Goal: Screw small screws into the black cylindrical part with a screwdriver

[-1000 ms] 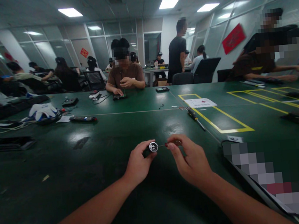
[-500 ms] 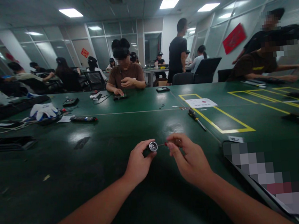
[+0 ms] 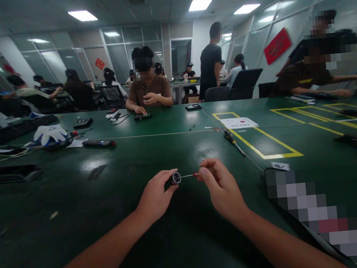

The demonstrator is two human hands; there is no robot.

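My left hand (image 3: 157, 195) grips a small dark cylindrical part (image 3: 176, 178) between thumb and fingers. Its round end, with a bright metal rim, faces right toward my other hand. My right hand (image 3: 222, 184) is closed on a thin screwdriver (image 3: 187, 175) with a red collar; its handle is mostly hidden by the fingers. The metal shaft runs left and its tip is at the open end of the cylindrical part. Whether the tip touches a screw inside cannot be made out. Both hands are raised above the green table (image 3: 112, 240).
A yellow-and-black screwdriver (image 3: 234, 142) lies beyond my right hand, near a white sheet (image 3: 240, 122) and yellow tape outlines. A dark pen-like tool (image 3: 99, 143) and white gloves (image 3: 50, 134) lie left. A dark-edged tray (image 3: 293, 211) is at right. A co-worker (image 3: 147, 86) sits opposite.
My left hand has shifted left with the cylindrical part, which has turned more sideways. More of the screwdriver's shaft shows between the hands.
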